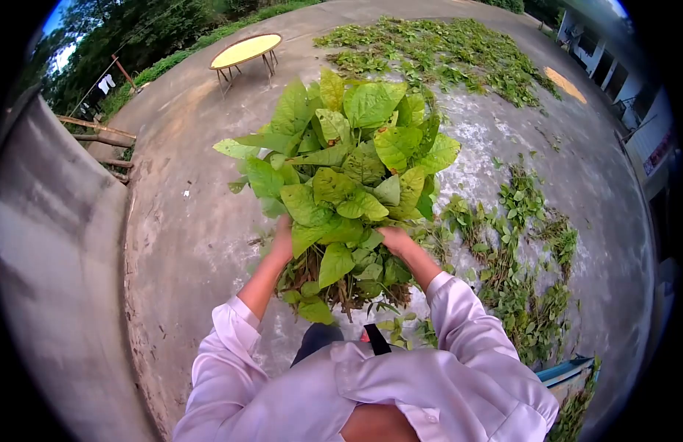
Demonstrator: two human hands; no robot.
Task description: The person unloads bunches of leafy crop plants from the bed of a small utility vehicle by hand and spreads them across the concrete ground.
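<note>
A big bundle of leafy green plants (356, 166) is held up in front of my body between both hands. Some leaves are yellowed and spotted, and brown stems and roots hang at the lower end. My left hand (282, 237) grips the bundle's left side, its fingers hidden among the leaves. On the opposite side, my right hand (395, 240) holds the bundle, and its fingers are also mostly covered by foliage.
Similar plants (444, 55) lie spread over the concrete yard (201, 214) at the back, with more plants (522, 258) along the right. A round tray (245, 50) of yellow material stands on legs at back left. A grey wall (57, 265) rises on the left.
</note>
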